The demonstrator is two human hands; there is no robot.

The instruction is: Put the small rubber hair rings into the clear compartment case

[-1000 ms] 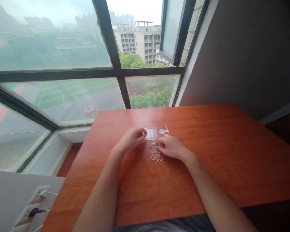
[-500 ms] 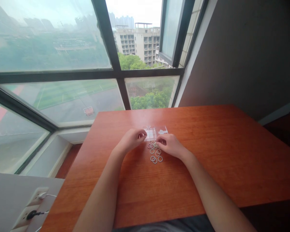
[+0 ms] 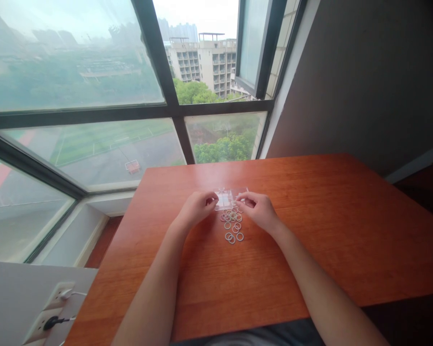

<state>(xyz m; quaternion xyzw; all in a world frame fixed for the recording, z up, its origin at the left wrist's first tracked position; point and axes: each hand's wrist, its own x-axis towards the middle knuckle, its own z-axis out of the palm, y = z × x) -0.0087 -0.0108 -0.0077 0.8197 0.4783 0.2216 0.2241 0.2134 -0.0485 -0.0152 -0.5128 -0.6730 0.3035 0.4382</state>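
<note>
A small clear plastic box [image 3: 224, 199] lies on the table, its transparent lid folded out to the right and partly covered by a hand. My left hand [image 3: 198, 206] is closed at the box's left edge, with thumb and fingertips against it. My right hand [image 3: 259, 209] is in a pinch over the right side of the box, by the lid; what sits between its fingertips is too small to make out. In front of the box lies a loose cluster of thin pale rings [image 3: 236, 228] that look like hair ties, some overlapping.
The reddish-brown wooden table [image 3: 332, 230] spreads out on both sides of my arms. Beyond its far edge stands a dark-framed window [image 3: 180, 111] with one pane swung outward. Wall sockets [image 3: 52, 312] with plugs are at the lower left.
My right hand has moved up and away from the rings to the box's right side, uncovering more rings. The left hand has stayed at the box.
</note>
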